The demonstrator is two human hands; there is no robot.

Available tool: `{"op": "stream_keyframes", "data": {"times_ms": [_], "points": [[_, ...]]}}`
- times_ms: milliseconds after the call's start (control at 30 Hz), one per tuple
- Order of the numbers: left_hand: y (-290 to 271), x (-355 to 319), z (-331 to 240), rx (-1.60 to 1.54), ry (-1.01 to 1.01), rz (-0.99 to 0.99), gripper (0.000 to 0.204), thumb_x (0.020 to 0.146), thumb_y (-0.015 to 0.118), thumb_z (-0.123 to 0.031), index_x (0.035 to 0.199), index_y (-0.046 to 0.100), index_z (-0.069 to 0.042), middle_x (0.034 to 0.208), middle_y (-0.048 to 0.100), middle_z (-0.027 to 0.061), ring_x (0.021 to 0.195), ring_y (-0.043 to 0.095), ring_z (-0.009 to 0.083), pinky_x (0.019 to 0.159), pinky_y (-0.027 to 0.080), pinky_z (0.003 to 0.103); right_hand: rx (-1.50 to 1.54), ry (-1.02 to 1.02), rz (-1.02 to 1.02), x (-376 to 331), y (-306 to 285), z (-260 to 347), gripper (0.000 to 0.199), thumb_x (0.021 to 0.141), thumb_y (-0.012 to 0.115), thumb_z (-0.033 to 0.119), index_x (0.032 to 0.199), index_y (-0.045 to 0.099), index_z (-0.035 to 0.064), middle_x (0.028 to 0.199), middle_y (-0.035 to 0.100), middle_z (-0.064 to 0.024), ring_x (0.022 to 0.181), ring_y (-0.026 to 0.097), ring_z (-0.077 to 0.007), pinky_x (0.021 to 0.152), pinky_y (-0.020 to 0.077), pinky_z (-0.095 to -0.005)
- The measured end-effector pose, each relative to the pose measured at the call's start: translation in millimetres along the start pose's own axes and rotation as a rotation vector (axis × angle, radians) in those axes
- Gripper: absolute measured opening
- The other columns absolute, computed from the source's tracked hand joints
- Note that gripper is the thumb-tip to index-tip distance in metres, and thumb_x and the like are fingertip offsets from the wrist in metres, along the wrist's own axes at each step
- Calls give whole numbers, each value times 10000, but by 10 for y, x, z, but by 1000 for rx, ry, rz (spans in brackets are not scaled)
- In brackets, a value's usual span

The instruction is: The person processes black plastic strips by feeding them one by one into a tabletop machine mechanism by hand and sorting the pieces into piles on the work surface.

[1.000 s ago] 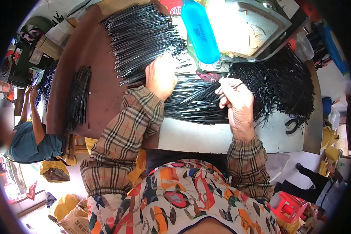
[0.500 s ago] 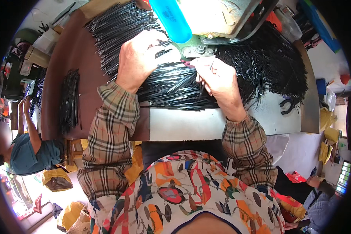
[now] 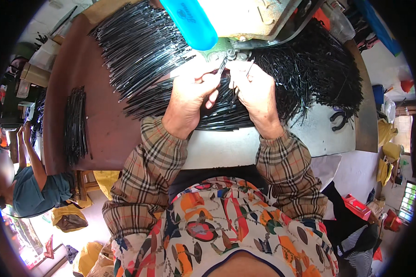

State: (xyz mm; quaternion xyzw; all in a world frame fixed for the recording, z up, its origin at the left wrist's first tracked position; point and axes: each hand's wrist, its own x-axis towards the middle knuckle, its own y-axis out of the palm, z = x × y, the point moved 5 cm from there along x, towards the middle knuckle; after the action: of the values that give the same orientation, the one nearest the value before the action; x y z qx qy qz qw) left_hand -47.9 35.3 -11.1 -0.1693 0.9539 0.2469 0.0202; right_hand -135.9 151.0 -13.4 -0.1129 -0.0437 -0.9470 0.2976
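My left hand [image 3: 192,94] is closed, pinching a thin black strip [image 3: 222,67] with a shiny end between thumb and fingers. Just to its right, my right hand [image 3: 258,94] is also closed, around a slim metal tool [image 3: 250,68] that looks like tweezers; its full shape is hidden by the fingers. Both hands meet just below a machine's green base [image 3: 225,46], under a bright lamp. Beneath and between them lies a loose heap of thin black strips [image 3: 224,117]. A larger, neatly laid row of similar strips [image 3: 138,46] spreads to the upper left.
A tangled black pile [image 3: 330,69] covers the table's right side, with dark-handled pliers [image 3: 339,120] below it. A small bundle of strips [image 3: 76,127] lies far left on the brown table cover [image 3: 106,122]. The machine's blue part [image 3: 192,23] overhangs. Another person [image 3: 39,189] sits at left.
My left hand has moved right, from the laid row to beside my right hand, and now holds a strip up at its fingertips. My right hand has shifted slightly upward.
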Motion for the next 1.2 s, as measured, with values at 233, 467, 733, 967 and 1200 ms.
{"op": "stream_keyframes", "data": {"times_ms": [233, 467, 733, 967, 1200], "points": [[2, 23, 34, 80, 43, -38, 304, 874, 621, -50, 1161, 582, 41, 800, 593, 22, 587, 508, 72, 481, 395, 190, 23, 33, 31, 17, -24, -46, 165, 933, 568, 83, 1009, 641, -43, 776, 612, -15, 670, 540, -53, 586, 444, -204], [29, 76, 9, 180, 116, -82, 299, 871, 620, -61, 1142, 605, 65, 729, 572, 15, 561, 504, 64, 467, 395, 185, 193, 207, 109, 65, -112, -61, 176, 926, 582, 118, 1029, 646, -10, 747, 584, 20, 587, 457, -12, 496, 345, -167], [85, 233, -31, 144, 173, -57, 277, 850, 622, -83, 1081, 631, 71, 656, 556, 17, 507, 494, 65, 414, 376, 194, 315, 235, 127, 203, -130, -90, 215, 923, 594, 147, 1050, 643, -20, 757, 580, 19, 576, 439, -5, 462, 301, -148], [7, 242, 71, 17, 145, -84, 218, 829, 634, -61, 1018, 618, 47, 717, 582, 39, 532, 493, 83, 423, 358, 202, 297, 196, 119, 207, -90, -73, 212, 921, 598, 149, 1045, 646, -16, 738, 573, 20, 559, 430, -4, 455, 299, -150], [31, 247, 85, 7, 196, -19, 227, 822, 630, -31, 1041, 578, -9, 807, 597, 55, 551, 458, 81, 435, 329, 195, 301, 200, 144, 239, -133, -115, 182, 913, 596, 125, 1019, 647, -14, 705, 557, 37, 532, 410, 8, 435, 284, -155]]}}
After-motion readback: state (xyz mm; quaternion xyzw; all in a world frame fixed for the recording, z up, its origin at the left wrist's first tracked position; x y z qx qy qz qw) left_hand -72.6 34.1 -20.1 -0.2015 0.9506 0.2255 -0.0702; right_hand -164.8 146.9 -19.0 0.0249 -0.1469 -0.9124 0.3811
